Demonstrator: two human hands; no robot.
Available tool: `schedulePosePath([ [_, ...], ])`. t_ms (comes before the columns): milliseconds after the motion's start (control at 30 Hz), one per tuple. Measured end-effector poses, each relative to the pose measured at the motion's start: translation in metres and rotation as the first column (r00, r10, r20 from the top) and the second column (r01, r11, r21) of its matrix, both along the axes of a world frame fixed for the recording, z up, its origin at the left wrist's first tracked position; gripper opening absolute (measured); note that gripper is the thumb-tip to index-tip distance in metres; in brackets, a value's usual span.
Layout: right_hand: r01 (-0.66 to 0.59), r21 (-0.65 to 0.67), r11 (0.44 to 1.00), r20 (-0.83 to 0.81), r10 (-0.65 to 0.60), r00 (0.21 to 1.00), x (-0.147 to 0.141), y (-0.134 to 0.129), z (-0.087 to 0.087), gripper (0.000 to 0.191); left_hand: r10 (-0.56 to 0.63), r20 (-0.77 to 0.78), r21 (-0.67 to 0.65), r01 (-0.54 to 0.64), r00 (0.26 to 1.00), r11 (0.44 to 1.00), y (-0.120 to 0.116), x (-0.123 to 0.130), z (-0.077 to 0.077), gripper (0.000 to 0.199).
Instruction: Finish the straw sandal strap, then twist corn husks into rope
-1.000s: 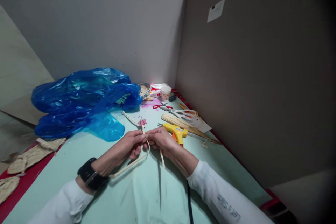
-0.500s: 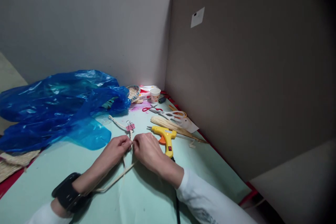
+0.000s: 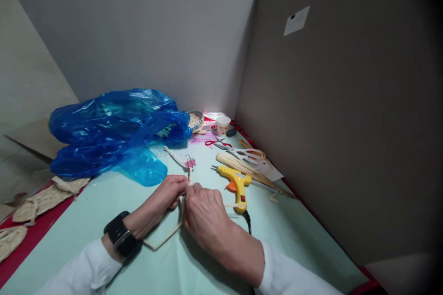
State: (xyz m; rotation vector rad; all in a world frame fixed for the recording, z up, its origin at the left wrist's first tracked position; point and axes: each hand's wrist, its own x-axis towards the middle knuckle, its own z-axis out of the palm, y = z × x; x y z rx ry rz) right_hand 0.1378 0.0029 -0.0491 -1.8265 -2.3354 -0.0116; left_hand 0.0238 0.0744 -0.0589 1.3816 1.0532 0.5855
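Note:
A thin braid (image 3: 176,157) of pale straw-like strands runs toward me across the table, with a pink binder clip (image 3: 190,164) on it. Just below the clip, my left hand (image 3: 166,194) pinches the braid between thumb and fingers. My right hand (image 3: 207,214) is closed on the strands right beside it, its fingertips mostly hidden behind its own back. One loose strand (image 3: 168,237) bends out below the hands; another pale strand (image 3: 231,205) sticks out to the right. A yellow glue gun (image 3: 235,177) lies right of my right hand.
A blue plastic bag (image 3: 114,122) covers the back left. Behind the glue gun lie a straw bundle (image 3: 233,162), white-handled scissors (image 3: 247,153) and red-handled scissors (image 3: 209,143). A paper cup (image 3: 223,125) and small basket (image 3: 196,120) stand near the partition corner. Woven pieces (image 3: 46,200) lie at left.
The view has swung left, so everything sits further right. My right hand has turned and moved closer over my left fingertips, and a strand now extends to its right.

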Motion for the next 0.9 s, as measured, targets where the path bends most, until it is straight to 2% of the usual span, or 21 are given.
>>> schedulePosePath([
  [133,-0.064,-0.027,0.998,0.047,0.065,0.997,-0.008,-0.003,-0.009,0.027,-0.047,0.055,-0.084,0.052,0.997,0.995,0.0,-0.002,0.003,0.03],
  [233,-0.095,-0.056,0.994,0.035,0.097,0.995,-0.004,-0.001,-0.002,0.021,-0.047,0.054,-0.084,0.051,0.997,0.995,-0.001,-0.002,0.006,0.026],
  [300,-0.061,-0.062,0.996,-0.056,0.057,0.997,0.007,0.003,0.011,0.013,-0.04,0.052,-0.074,0.044,0.998,0.996,-0.002,-0.002,0.008,0.023],
  [333,-0.022,-0.056,0.998,-0.113,0.016,0.993,0.015,0.007,0.018,0.02,-0.038,0.051,-0.071,0.041,0.998,0.997,-0.002,-0.002,0.009,0.023],
  [367,0.076,-0.054,0.996,-0.255,-0.087,0.963,0.023,0.011,0.024,0.026,-0.036,0.052,-0.07,0.04,0.998,0.997,-0.002,-0.002,0.01,0.024],
  [400,0.136,-0.042,0.99,-0.329,-0.143,0.934,0.031,0.016,0.029,0.031,-0.036,0.051,-0.07,0.04,0.998,0.997,-0.002,-0.002,0.011,0.025],
  [467,0.166,-0.059,0.984,-0.426,-0.175,0.888,0.042,0.026,0.031,0.032,-0.037,0.043,-0.074,0.04,0.998,0.996,-0.002,-0.002,0.013,0.027],
  [600,-0.008,-0.189,0.982,-0.545,-0.099,0.833,0.044,0.038,0.014,0.028,-0.061,0.013,-0.073,0.062,0.998,0.995,-0.002,-0.002,0.014,0.016],
  [667,-0.055,-0.228,0.972,-0.583,-0.092,0.807,0.039,0.041,0.004,0.028,-0.074,-0.005,-0.059,0.074,0.997,0.996,-0.001,-0.002,0.014,0.014],
  [767,-0.042,-0.224,0.974,-0.601,-0.104,0.792,0.035,0.043,-0.003,0.026,-0.075,-0.039,-0.027,0.074,0.996,0.997,-0.001,-0.002,0.011,0.017],
  [900,-0.003,-0.188,0.982,-0.61,-0.115,0.784,0.037,0.04,-0.001,0.026,-0.064,-0.115,0.039,0.069,0.991,0.997,0.0,-0.001,0.007,0.02],
])
